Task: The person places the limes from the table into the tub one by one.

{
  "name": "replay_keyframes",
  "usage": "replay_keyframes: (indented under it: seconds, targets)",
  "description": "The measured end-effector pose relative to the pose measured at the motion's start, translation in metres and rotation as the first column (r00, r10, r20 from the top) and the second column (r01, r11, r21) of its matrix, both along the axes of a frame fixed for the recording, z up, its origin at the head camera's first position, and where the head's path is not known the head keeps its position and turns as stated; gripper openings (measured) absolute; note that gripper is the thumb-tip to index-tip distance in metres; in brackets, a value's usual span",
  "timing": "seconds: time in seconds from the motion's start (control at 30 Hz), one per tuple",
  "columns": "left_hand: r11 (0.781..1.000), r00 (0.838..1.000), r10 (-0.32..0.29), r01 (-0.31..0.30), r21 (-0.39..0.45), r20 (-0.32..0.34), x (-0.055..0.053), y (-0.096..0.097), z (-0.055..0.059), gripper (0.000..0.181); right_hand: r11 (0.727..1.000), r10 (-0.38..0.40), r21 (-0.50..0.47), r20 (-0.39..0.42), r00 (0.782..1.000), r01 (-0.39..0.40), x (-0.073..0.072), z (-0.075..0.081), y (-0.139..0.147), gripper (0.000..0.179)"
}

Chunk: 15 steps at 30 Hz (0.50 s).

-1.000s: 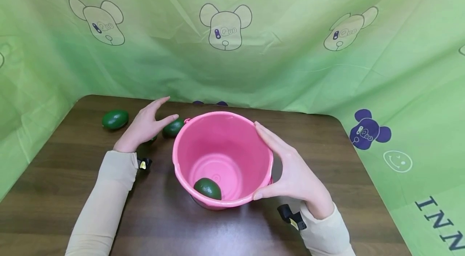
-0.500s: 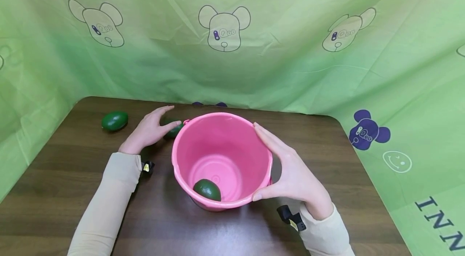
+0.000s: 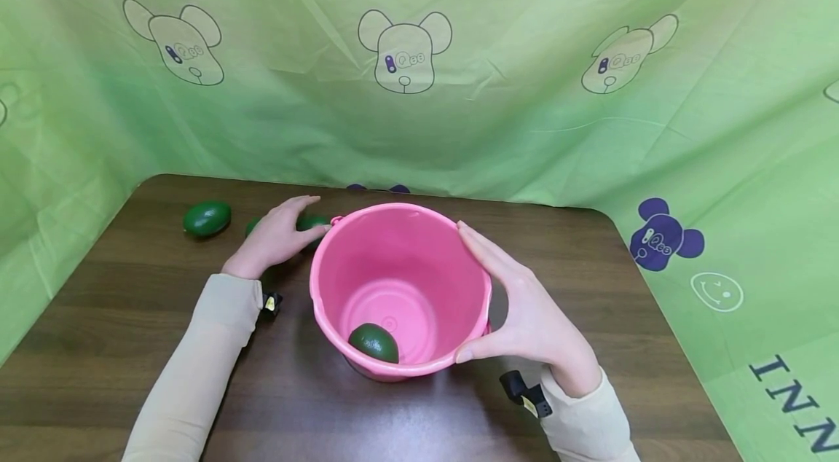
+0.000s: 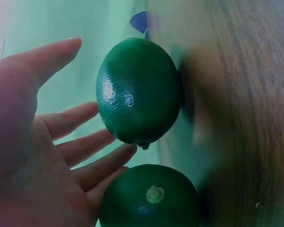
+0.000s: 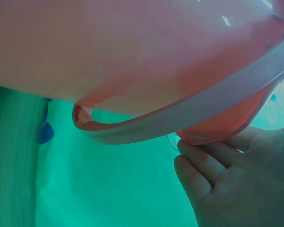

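Note:
My left hand point(image 3: 275, 240) reaches in at the left of the pink bucket point(image 3: 409, 251), its fingers and thumb spread apart. It partly hides two limes, one at its right point(image 3: 314, 221) and one behind it point(image 3: 251, 226). In the left wrist view, one lime point(image 4: 138, 90) is in front of the extended fingers, and a second lime point(image 4: 149, 201) is beside the lower fingers. Whether they touch is unclear. My right hand point(image 3: 534, 309) holds the bucket's right side, thumb on the near rim and fingers on the far rim. Another lime point(image 3: 373, 342) lies inside the bucket, against its near wall.
Farther left on the wooden table point(image 3: 131, 316) lies a separate lime point(image 3: 207, 218). The bucket's handle point(image 5: 180, 116) hangs down its outer side near my right hand. A green printed cloth point(image 3: 406, 134) rises behind and beside the table.
My left hand has moved right and slightly nearer, towards the lime beside the bucket. One lime behind the hand has come into sight on its left. Right hand and bucket stay put.

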<state>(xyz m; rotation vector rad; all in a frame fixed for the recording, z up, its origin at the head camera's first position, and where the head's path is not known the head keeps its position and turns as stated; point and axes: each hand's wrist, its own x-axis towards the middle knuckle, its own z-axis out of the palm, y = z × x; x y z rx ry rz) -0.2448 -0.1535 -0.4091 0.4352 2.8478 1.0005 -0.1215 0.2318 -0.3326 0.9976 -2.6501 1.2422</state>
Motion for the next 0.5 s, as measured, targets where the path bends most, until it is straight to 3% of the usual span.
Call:
replay_keyframes:
  seconds: [0.5]
  targets:
    - [0.999,1.000,-0.010,0.010,-0.048,0.000,-0.0049,0.0103,-0.0041,0.073,1.000,0.007,-0.009,-0.002,1.000,-0.007,0.0005,-0.0004,0.0001,0.138]
